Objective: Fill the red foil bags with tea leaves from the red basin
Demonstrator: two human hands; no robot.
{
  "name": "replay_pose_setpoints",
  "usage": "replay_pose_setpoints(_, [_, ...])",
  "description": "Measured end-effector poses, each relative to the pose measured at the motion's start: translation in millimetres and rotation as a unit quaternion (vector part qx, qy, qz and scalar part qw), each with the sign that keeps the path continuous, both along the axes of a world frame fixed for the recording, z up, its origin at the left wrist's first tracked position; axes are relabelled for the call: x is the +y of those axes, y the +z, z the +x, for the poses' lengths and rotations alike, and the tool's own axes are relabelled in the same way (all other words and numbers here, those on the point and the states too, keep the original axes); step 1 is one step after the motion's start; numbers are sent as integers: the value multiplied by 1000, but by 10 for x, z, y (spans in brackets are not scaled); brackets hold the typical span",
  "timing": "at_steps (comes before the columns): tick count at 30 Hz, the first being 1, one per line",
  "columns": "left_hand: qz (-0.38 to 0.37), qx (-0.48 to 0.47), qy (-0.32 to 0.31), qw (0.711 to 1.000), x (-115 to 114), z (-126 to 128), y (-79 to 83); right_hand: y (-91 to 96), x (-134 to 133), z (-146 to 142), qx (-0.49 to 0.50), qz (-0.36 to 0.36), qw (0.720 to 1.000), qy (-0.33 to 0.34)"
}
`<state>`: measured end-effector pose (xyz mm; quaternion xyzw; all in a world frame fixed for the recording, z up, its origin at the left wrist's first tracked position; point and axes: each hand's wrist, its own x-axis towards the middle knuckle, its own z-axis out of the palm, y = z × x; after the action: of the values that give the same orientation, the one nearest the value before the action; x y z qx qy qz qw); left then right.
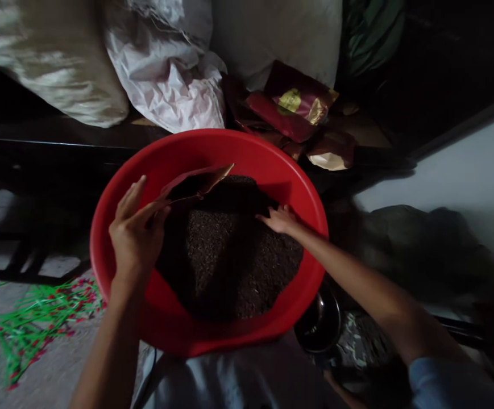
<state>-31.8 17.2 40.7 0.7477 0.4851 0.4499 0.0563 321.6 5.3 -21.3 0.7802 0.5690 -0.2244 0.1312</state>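
A large red plastic tub (310, 227) holds a heap of dark brown, loose, grainy material (212, 238). My left hand (138, 227) is at the tub's left side, pinching the edge of a foil pouch (191, 177) between thumb and fingers. The pouch tilts over the heap, its gold-lined mouth gaping to the right. On the right of the heap, my right hand (278, 220) rests at the surface of the grains. Its thumb and a finger stretch leftward, apart from the rest, and nothing shows in it; the other fingers are partly hidden.
Behind the tub, several dark red foil pouches (298, 102) lie on a dark ledge beside white sacks (174, 85). Green sticks with red tips (46, 318) are scattered on the floor at left. A dark round pot (321, 321) stands right of the tub.
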Motion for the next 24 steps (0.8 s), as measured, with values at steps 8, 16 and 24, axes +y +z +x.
replay_pose_setpoints(8, [-20,-70,-4,997,-115,148,-239,-214,-504,-628,137,99,973,155])
replay_pose_setpoints(16, [-10,-60,-137,989,-82,185,-381,179,-800,-943,297,206,923,134])
replay_pose_setpoints(24, [-6,-87,-109,990,-44,148,-363,1184,102,-1275,299,413,797,323])
